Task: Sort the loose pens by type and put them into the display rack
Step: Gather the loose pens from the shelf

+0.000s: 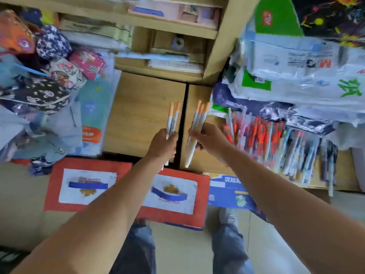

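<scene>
Holding: I have 2 orange-capped pens [172, 120] clamped in my left hand [163, 145] and 3 matching ones [197, 123] in my right hand [210, 140].
Why: caps up and bundles apart, probably to compare type before racking.
Pens vs grip: barrels run through each fist, tips poking out below.
Rack: the display rack [276, 147] sits just right of my right hand, already crowded.
</scene>
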A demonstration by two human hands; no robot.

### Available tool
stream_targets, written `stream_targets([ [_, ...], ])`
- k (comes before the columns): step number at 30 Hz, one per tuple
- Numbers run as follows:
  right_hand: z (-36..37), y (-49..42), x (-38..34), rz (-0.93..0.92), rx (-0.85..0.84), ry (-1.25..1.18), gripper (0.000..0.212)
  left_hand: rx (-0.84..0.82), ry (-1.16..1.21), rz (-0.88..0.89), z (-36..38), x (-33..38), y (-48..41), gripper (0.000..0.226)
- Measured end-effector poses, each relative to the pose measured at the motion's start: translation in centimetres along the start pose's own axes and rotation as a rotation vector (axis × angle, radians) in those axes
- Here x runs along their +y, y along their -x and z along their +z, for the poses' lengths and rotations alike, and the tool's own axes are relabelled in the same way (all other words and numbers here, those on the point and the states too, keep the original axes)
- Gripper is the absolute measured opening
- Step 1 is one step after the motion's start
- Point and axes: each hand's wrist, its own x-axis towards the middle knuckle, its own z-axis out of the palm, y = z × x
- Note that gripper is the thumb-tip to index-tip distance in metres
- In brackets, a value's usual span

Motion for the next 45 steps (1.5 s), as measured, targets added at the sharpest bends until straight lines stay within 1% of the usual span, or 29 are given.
stream_targets([
  [2, 4.2, -1.5, -1.5, 0.025, -0.002, 0.031, 0.017, -0.015, -0.019, -0.001, -4.7, -1.1, -0.9, 0.011],
  [5, 9.3, -3.6, -3.0, 0.078, -0.002, 0.08, 0.026, -0.03, -0.063, -0.019, -10.0, -2.7, -2.6, 0.018],
  [8, 12.6, -5.5, -3.5, 0.11, 0.023, 0.09, 0.024, -0.006, -0.12, -0.05, -12.8, -4.1, -4.6, 0.012],
  [10, 14.2, -6.8, -3.5, 0.133, 0.031, 0.108, 0.024, 0.018, -0.144, -0.062, -13.8, -4.8, -6.2, 0.015],
  [12, 15.3, -8.3, -3.2, 0.148, 0.054, 0.119, 0.022, 0.072, -0.22, -0.042, -14.4, -5.6, -8.1, 0.023],
  [16, 16.9, -11.5, -2.5, 0.149, 0.111, 0.196, 0.023, 0.156, -0.314, -0.012, -14.7, -6.9, -11.0, 0.031],
  [18, 17.4, -12.7, -2.2, 0.147, 0.136, 0.242, 0.02, 0.188, -0.469, 0.05, -14.6, -6.7, -11.5, 0.03],
  [20, 17.8, -13.7, -2.0, 0.138, 0.156, 0.3, 0.017, 0.271, -0.634, 0.11, -14.5, -6.8, -11.9, 0.031],
  [22, 18.1, -14.2, -2.2, 0.102, 0.198, 0.367, 0.022, 0.357, -0.701, 0.173, -14.6, -6.8, -12.1, 0.03],
  [24, 18.4, -14.4, -2.3, 0.061, 0.244, 0.398, 0.029, 0.389, -0.721, 0.244, -14.7, -7.0, -12.1, 0.029],
  [26, 18.6, -14.2, -2.3, 0.031, 0.266, 0.386, 0.036, 0.375, -0.758, 0.284, -14.8, -6.8, -11.8, 0.03],
  [30, 18.5, -13.8, -2.3, -0.02, 0.321, 0.336, 0.041, 0.363, -0.82, 0.337, -14.8, -6.2, -10.8, 0.036],
  [35, 18.5, -13.6, -2.0, -0.004, 0.325, 0.29, 0.03, 0.297, -0.813, 0.331, -15.5, -6.4, -10.5, 0.033],
  [38, 19.6, -13.9, -2.5, -0.005, 0.321, 0.223, 0.03, 0.286, -0.812, 0.308, -16.1, -6.6, -10.6, 0.029],
  [43, 21.6, -14.6, -3.7, -0.005, 0.264, 0.135, 0.025, 0.338, -0.859, 0.292, -17.4, -6.9, -10.3, 0.025],
  [45, 22.0, -14.7, -3.8, 0.016, 0.258, 0.128, 0.025, 0.349, -0.882, 0.299, -17.9, -6.9, -10.3, 0.027],
])
